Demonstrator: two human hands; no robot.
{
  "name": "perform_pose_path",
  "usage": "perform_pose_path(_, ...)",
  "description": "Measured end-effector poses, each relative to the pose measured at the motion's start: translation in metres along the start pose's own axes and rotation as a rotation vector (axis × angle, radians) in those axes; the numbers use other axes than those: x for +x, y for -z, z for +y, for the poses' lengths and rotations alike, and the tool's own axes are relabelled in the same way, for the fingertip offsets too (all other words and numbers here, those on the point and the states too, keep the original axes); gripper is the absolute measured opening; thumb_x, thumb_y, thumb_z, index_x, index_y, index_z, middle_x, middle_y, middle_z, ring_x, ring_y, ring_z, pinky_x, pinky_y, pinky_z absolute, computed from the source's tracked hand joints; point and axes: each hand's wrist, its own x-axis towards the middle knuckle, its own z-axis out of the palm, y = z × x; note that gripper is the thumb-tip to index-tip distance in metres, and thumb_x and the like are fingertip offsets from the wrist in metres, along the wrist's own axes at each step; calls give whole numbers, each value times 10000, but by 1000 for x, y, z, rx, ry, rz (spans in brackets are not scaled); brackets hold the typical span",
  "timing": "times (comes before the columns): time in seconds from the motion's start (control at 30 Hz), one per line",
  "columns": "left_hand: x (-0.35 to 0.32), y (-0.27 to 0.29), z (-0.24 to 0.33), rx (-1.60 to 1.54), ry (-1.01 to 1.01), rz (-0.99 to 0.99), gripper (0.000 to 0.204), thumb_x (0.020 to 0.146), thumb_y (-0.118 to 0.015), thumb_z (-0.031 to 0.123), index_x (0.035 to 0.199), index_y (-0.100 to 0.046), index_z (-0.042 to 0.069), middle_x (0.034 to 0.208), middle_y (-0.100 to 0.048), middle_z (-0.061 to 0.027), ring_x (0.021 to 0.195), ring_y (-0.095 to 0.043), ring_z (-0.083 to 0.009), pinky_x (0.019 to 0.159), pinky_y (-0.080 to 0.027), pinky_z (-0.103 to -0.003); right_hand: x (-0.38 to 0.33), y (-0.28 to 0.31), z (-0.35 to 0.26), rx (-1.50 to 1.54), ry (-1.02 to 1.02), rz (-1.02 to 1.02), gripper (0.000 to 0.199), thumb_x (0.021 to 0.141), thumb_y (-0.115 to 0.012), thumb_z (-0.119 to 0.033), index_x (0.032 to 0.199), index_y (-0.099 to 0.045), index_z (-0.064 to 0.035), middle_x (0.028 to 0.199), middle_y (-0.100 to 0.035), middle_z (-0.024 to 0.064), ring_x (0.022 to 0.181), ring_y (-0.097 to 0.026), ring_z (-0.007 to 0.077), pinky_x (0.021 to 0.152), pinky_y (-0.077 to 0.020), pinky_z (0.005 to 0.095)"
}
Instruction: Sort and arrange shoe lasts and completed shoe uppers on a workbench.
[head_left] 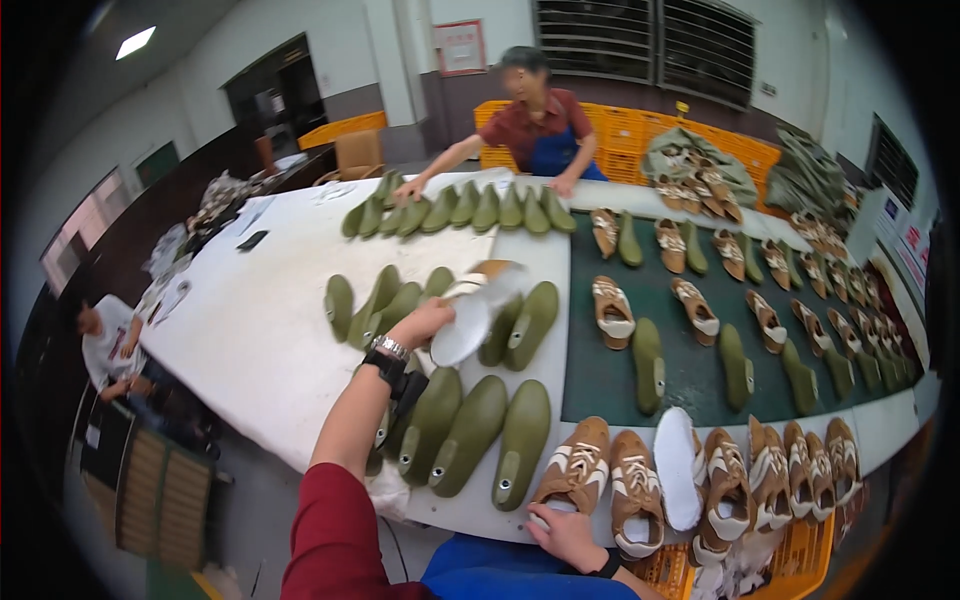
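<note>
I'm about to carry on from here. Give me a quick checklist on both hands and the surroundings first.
1. Left hand loaded: ok, it grips a white-and-brown item.
2. Held item readable: cannot tell its details, it is motion-blurred.
3. Space around the left hand: not ok, green lasts stand close by.
4. Right hand on the near brown shoe: ok, fingers touch its heel end; firmness of hold, cannot tell.
5. Co-worker's reaching hand apart from both hands: ok, it is at the far row of lasts.
</note>
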Motion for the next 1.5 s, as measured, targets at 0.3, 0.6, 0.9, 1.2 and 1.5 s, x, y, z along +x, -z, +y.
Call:
perform_pose_path(0.3, -215, -30, -8, 292, -346, -411, 540, 834, -685, 330, 1258, -513, 43, 1102, -627, -184, 953, -635, -278, 838, -483, -335, -5, 47, -1, 64, -68, 55, 292, 777, -698, -239, 1049, -672, -135, 865, -681, 134, 765, -664, 319, 647, -533, 407)
perform_pose_path(0.6, -256, -51, -4, 351, -321, -451, 457, 871, -634, 388, 1179, -619, 51, 828, -663, -201, 712, -641, -342, 672, -506, -327, -20, 100, -16, 992, -391, 38, 291, 979, -483, -134, 1197, -564, 40, 1104, -633, 67, 989, -571, 105, 859, -460, 239)
perform_pose_path(0.9, -249, -72, -3, 437, -638, -177, 375, 823, -685, 344, 1087, -669, 79, 823, -674, -155, 712, -642, -322, 642, -513, -350, -20, 108, -22, 1316, -601, 207, 352, 1004, -416, -256, 1119, -579, 35, 1026, -634, 86, 924, -601, 140, 859, -467, 272)
perform_pose_path(1.2, -244, -107, -5, 431, -646, 13, 202, 852, -644, 267, 852, -693, 71, 770, -672, -101, 677, -640, -293, 591, -500, -359, -20, 106, -20, 1623, -736, 197, 304, 998, -397, -249, 990, -600, -23, 925, -615, 44, 829, -567, 100, 762, -446, 226)
perform_pose_path(1.5, -255, -118, 0, -153, -572, -34, 154, 867, -519, 77, 879, -652, 1, 713, -632, -110, 590, -586, -178, 574, -455, -270, -24, 115, -1, 1791, -650, 95, 379, 994, -387, -355, 1052, -581, -34, 960, -634, 47, 853, -607, 117, 762, -481, 246)
